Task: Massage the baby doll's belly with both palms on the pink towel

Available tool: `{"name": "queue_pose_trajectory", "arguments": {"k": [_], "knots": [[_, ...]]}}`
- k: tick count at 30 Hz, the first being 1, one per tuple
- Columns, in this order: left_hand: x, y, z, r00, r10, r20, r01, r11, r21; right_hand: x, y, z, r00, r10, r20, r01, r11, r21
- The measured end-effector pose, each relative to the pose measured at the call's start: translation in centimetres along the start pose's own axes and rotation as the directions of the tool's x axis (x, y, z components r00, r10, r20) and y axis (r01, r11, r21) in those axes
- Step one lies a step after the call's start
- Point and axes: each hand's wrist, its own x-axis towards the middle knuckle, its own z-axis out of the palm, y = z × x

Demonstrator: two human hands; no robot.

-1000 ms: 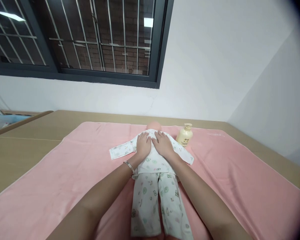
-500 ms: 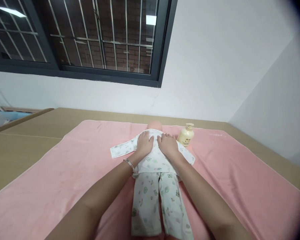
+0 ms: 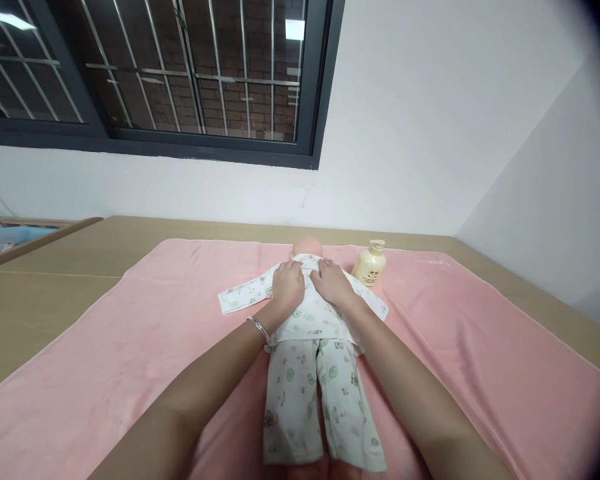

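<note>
Pink blanket [image 3: 130, 347] spread over a tan tabletop [image 3: 40, 300], white wall and a barred window [image 3: 180, 67] at the far side. On the blanket lies a doll [image 3: 307, 248] (head pointing away) in a printed white top [image 3: 305, 313] and matching pants [image 3: 310, 400]. Left hand [image 3: 288, 285] and right hand [image 3: 333, 283] both rest flat on the doll's chest, fingers loosely spread, no grip on anything. Cream bottle [image 3: 369, 265] stands just right of the doll's head.

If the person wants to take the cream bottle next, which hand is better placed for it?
Probably the right hand. It rests on the doll's shirt on the side where the bottle stands. The left hand lies farther away and would have to cross over.
</note>
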Motion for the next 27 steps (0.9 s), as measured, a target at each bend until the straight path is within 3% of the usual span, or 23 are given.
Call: {"name": "queue_pose_trajectory", "arguments": {"k": [4,8,17,27], "knots": [[-0.4,0.9,-0.6,0.997,-0.071,0.015,0.069,0.992,0.107,0.5,0.8,0.3,1.0,0.014,0.017,-0.014,1.0,0.014],[-0.3,1.2,-0.7,0.993,-0.12,0.02,0.117,0.987,0.113,-0.1,0.0,-0.2,1.0,0.02,-0.012,-0.02,1.0,-0.01],[0.8,-0.6,0.7,0.99,-0.097,0.106,0.099,0.995,-0.016,-1.9,-2.6,-1.1,0.997,0.064,-0.035,-0.069,0.982,-0.176],[0.9,-0.7,1.1,0.989,-0.101,0.108,0.106,0.993,-0.044,0.1,0.3,0.4,0.999,0.001,-0.042,0.0,1.0,0.013]]}}
